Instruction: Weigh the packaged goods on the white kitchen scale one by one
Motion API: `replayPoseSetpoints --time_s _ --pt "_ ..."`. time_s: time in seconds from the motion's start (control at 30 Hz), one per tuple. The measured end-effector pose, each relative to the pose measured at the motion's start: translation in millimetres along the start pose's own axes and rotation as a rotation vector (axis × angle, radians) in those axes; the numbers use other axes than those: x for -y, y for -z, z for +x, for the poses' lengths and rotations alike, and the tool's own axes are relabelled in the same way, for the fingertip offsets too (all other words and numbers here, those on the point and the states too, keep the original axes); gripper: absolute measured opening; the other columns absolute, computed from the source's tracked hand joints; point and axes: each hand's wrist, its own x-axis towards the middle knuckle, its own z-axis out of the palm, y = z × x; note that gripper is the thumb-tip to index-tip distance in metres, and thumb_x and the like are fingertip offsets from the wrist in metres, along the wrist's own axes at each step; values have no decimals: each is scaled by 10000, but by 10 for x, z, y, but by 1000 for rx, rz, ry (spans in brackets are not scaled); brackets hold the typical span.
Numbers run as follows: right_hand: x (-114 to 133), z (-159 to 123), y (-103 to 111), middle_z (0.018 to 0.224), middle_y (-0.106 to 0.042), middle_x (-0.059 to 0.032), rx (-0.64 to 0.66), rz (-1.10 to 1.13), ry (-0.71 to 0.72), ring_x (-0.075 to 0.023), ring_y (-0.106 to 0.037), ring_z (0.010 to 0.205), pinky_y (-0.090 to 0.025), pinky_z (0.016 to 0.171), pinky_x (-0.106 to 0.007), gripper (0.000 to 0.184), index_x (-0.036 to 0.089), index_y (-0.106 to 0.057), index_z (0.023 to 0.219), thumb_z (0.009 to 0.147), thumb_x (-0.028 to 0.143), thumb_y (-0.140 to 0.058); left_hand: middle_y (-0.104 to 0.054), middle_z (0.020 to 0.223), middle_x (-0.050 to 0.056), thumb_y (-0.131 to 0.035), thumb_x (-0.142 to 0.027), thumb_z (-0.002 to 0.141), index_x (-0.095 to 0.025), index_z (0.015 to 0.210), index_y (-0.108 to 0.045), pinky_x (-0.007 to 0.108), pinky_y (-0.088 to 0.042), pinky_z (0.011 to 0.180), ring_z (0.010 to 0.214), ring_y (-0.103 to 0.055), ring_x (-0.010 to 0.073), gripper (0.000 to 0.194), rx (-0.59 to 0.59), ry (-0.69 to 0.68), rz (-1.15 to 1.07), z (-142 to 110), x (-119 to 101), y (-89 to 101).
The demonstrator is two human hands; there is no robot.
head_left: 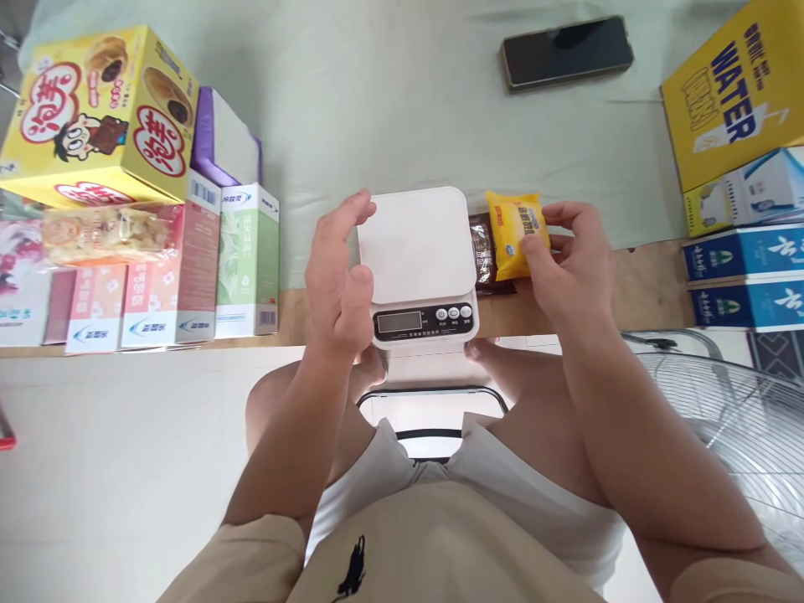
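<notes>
A white kitchen scale point(418, 251) with a dark, blank display sits at the near edge of the table. My left hand point(339, 280) rests against its left side, fingers curved and apart, holding nothing. My right hand point(569, 264) pinches a small yellow snack packet point(515, 234) just right of the scale. A brown snack packet point(482, 255) lies on the table under the yellow one, beside the scale.
Stacked boxes stand at left: a yellow pastry box point(94, 113), a purple box point(223, 138), a green carton point(248, 260), pink cartons point(151, 289). A black phone point(565, 50) lies at the back. A yellow water box point(734, 92) and blue-white cartons point(744, 280) stand at right. A fan grille point(729, 410) sits on the floor.
</notes>
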Motion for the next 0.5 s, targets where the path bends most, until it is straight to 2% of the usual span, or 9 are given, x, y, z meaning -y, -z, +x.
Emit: replayPoseSetpoints --time_s 0.1,0.23,0.4,0.5 --pt "45 5 -19 1222 -716 -58 18 95 -50 -207 -717 968 -627 720 -385 292 285 -650 1149 865 258 -710 -650 1411 82 -327 -622 1071 -361 1500 -527 545 -516 1130 1300 -651 312 540 9 25 -16 0 -38 -3" --pt "67 3 -54 996 -676 -16 -6 235 135 -171 -682 860 -630 751 -379 218 288 -616 1107 905 224 -666 -638 1435 87 -310 -645 1066 -346 1496 -511 553 -500 1145 1313 -643 314 562 18 29 -24 -9 -35 -7" --pt "54 -1 -39 1022 -661 -13 64 285 314 -162 -643 826 -616 738 -371 263 327 -581 1178 935 245 -639 -659 1397 114 -303 -664 1065 -302 1464 -524 548 -531 1099 1272 -667 316 583 -14 24 -1 -4 -16 -11" --pt "56 -6 -24 1028 -653 -13 127 288 332 -168 -638 814 -612 708 -365 300 351 -562 1220 936 306 -646 -670 1376 110 -317 -623 1076 -301 1458 -546 537 -542 1080 1260 -669 305 549 -36 19 -35 -2 -20 -22"
